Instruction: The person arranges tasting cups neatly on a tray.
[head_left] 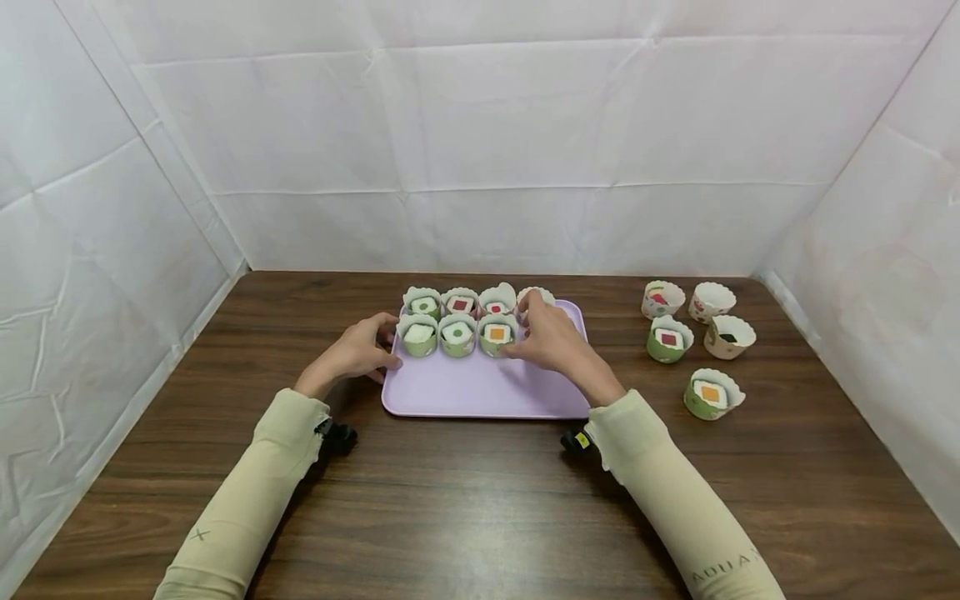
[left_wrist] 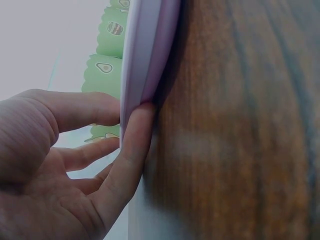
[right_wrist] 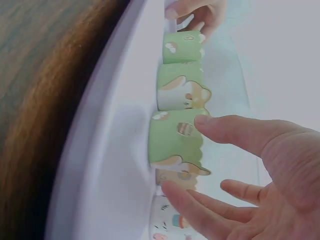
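Observation:
A lilac tray (head_left: pixel 450 387) lies on the table with two rows of paper baking cups at its far side. My left hand (head_left: pixel 358 347) grips the tray's left edge, thumb at the rim and a finger against its outer side in the left wrist view. My right hand (head_left: pixel 553 340) is over the tray's right part, fingers spread. Its thumb meets the rim of a green cup (right_wrist: pixel 175 142) at the right end of the front row. That cup holds a white piece with an orange square (head_left: pixel 497 332). Behind my right fingers, a back-row cup (head_left: pixel 536 296) is partly hidden.
Several more cups stand on the table right of the tray, among them a green one with a dark red square (head_left: pixel 669 339) and a nearer one with an orange square (head_left: pixel 712 394). White cloth walls (head_left: pixel 510 125) enclose the back and sides.

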